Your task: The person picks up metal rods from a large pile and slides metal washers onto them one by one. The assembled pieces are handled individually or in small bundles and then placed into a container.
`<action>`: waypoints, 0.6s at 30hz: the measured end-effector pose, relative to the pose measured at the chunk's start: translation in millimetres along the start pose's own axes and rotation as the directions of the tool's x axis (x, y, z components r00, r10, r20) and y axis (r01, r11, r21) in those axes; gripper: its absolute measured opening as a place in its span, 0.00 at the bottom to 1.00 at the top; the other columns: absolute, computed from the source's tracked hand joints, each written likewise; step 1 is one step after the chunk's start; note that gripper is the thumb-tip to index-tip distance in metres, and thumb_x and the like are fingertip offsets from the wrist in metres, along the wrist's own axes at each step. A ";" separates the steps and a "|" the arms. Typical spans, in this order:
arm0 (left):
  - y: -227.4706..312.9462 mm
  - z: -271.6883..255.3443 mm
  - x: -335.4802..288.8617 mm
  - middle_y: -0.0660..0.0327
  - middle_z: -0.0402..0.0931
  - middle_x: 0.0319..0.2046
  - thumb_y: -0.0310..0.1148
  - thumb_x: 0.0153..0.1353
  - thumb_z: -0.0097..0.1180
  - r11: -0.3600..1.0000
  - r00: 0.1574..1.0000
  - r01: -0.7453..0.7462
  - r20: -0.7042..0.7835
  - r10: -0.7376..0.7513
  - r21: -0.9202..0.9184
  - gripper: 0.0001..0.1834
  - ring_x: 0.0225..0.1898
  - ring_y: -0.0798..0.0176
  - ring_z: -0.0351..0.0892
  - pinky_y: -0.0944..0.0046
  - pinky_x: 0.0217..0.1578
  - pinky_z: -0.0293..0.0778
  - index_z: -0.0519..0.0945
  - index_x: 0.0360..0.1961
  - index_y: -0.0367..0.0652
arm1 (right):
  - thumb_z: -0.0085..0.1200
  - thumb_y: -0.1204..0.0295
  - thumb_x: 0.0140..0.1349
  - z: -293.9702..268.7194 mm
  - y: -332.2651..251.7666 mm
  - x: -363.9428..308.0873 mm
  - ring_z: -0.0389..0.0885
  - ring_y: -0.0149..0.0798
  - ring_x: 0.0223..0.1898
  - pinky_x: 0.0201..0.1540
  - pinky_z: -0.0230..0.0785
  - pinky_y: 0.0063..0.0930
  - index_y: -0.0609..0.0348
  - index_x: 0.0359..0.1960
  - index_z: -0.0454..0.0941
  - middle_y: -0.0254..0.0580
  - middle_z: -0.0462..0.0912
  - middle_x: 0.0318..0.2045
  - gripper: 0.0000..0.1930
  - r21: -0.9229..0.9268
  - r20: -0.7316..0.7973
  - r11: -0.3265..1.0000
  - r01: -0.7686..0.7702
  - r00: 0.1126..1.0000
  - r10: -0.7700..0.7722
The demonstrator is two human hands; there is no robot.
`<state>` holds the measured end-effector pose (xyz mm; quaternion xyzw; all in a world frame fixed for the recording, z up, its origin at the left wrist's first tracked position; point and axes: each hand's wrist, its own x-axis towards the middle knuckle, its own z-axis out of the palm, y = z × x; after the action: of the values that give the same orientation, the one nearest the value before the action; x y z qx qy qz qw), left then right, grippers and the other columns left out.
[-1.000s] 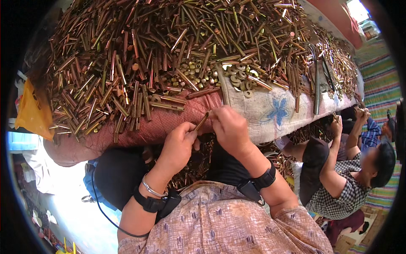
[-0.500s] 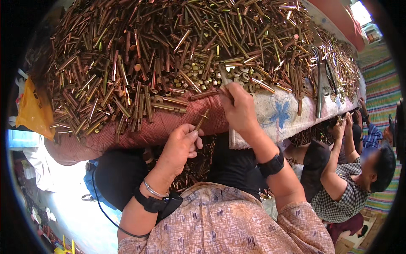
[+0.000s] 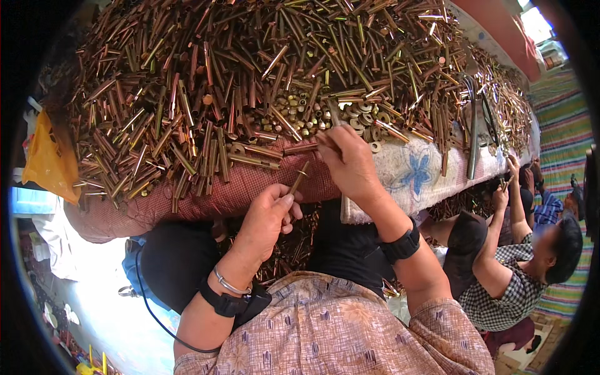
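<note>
My left hand is closed in a pinch around a bolt, which points up and carries a washer near its upper end. To its right, my right hand reaches to the edge of the heap with thumb and fingers drawn together. Its fingertips touch the right end of a brownish metal tube lying on the red woven cloth. Whether they grip that tube is hidden. Just beyond these fingers lie loose washers and a cluster of small brass-coloured nuts.
A large heap of metal tubes and bolts covers the work surface. A white cloth with a blue flower drapes its front edge, right. Tongs-like metal rods lie there. A yellow bag hangs left. Another person works at right.
My right hand has shifted slightly left, toward the tube's end. The left hand keeps its pinch on the bolt, almost unmoved. The co-worker's hands have moved a little.
</note>
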<state>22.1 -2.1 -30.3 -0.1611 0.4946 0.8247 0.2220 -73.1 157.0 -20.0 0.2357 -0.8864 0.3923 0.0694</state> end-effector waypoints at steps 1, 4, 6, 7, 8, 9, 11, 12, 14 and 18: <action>0.1 -0.9 -0.1 0.64 0.68 0.22 0.30 0.62 0.42 1.000 1.000 -0.002 0.000 0.002 0.000 0.07 0.21 0.76 0.60 0.77 0.19 0.59 0.69 0.35 0.39 | 0.50 0.77 0.50 -3.2 -0.8 -1.9 0.71 0.56 0.33 0.34 0.64 0.41 0.62 0.33 0.69 0.51 0.71 0.30 0.08 -0.013 -0.027 0.999 -0.041 0.999 0.041; 0.9 -0.6 -0.1 0.65 0.69 0.23 0.31 0.62 0.41 0.999 1.000 -0.008 -0.020 0.009 0.046 0.07 0.21 0.77 0.61 0.78 0.20 0.60 0.69 0.36 0.39 | 0.51 0.77 0.50 -6.3 7.4 -7.4 0.71 0.57 0.33 0.34 0.64 0.40 0.62 0.33 0.69 0.52 0.71 0.30 0.08 -0.042 -0.068 0.994 -0.104 0.993 0.101; 1.9 0.4 -0.8 0.65 0.69 0.24 0.31 0.62 0.41 0.998 1.000 0.004 -0.017 -0.003 0.059 0.07 0.22 0.77 0.62 0.78 0.21 0.61 0.69 0.36 0.40 | 0.51 0.77 0.50 -6.4 8.2 -9.9 0.71 0.57 0.34 0.34 0.65 0.40 0.62 0.33 0.69 0.52 0.72 0.30 0.08 -0.056 -0.080 0.991 -0.125 0.990 0.120; 1.5 -0.2 -1.0 0.65 0.69 0.24 0.31 0.62 0.41 0.998 1.000 0.004 -0.018 -0.003 0.058 0.07 0.22 0.77 0.62 0.78 0.21 0.61 0.69 0.36 0.40 | 0.51 0.77 0.50 -6.8 4.9 -11.4 0.72 0.57 0.33 0.34 0.65 0.40 0.62 0.33 0.69 0.52 0.72 0.29 0.09 -0.028 -0.047 0.986 -0.166 0.985 0.165; 1.0 -1.0 -1.0 0.65 0.70 0.24 0.31 0.62 0.41 0.998 1.000 -0.001 -0.015 0.002 0.056 0.07 0.22 0.77 0.62 0.78 0.21 0.61 0.69 0.36 0.40 | 0.52 0.77 0.50 -6.8 2.6 -12.0 0.72 0.57 0.33 0.34 0.65 0.39 0.62 0.33 0.69 0.52 0.73 0.29 0.09 -0.001 -0.012 0.978 -0.208 0.978 0.208; 1.0 -0.9 -1.2 0.65 0.70 0.24 0.32 0.62 0.41 0.998 1.000 -0.007 -0.011 0.008 0.056 0.07 0.22 0.77 0.62 0.78 0.21 0.61 0.69 0.36 0.40 | 0.52 0.77 0.50 -7.0 1.6 -11.9 0.72 0.57 0.33 0.34 0.65 0.39 0.62 0.33 0.69 0.52 0.73 0.29 0.09 0.000 -0.012 0.978 -0.208 0.978 0.208; 1.4 -0.1 -1.4 0.65 0.70 0.24 0.32 0.62 0.42 0.999 1.000 -0.012 -0.006 0.013 0.050 0.07 0.22 0.77 0.62 0.78 0.21 0.61 0.69 0.36 0.40 | 0.52 0.77 0.50 -7.1 0.1 -11.5 0.72 0.56 0.33 0.34 0.65 0.40 0.63 0.33 0.69 0.52 0.74 0.28 0.09 -0.023 -0.030 0.986 -0.165 0.986 0.164; 1.0 0.0 -1.5 0.64 0.70 0.24 0.32 0.62 0.42 0.999 1.000 -0.015 0.000 0.015 0.042 0.07 0.22 0.77 0.62 0.78 0.21 0.61 0.69 0.36 0.40 | 0.52 0.77 0.50 -7.2 -0.6 -11.2 0.72 0.56 0.33 0.34 0.65 0.40 0.63 0.33 0.69 0.52 0.74 0.28 0.09 -0.023 -0.028 0.986 -0.166 0.986 0.165; 0.8 0.0 -1.4 0.64 0.70 0.24 0.32 0.62 0.42 0.999 1.000 -0.014 0.003 0.014 0.042 0.07 0.22 0.77 0.62 0.78 0.21 0.61 0.70 0.36 0.40 | 0.51 0.77 0.50 -7.3 -1.7 -10.4 0.72 0.56 0.33 0.33 0.65 0.41 0.63 0.33 0.69 0.52 0.74 0.29 0.08 -0.064 -0.025 0.995 -0.076 0.997 0.075; 1.8 0.2 -2.0 0.64 0.69 0.24 0.32 0.62 0.42 0.999 1.000 -0.012 0.009 0.012 0.033 0.08 0.21 0.78 0.62 0.78 0.20 0.61 0.70 0.36 0.39 | 0.51 0.78 0.50 -1.9 3.0 -13.0 0.72 0.56 0.33 0.33 0.65 0.41 0.62 0.33 0.69 0.51 0.73 0.28 0.08 -0.068 -0.050 0.997 -0.045 0.998 0.042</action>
<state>22.9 -3.1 -27.8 -0.1508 0.5079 0.8186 0.2220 -63.2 164.9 -24.7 0.2041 -0.9024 0.3687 0.0905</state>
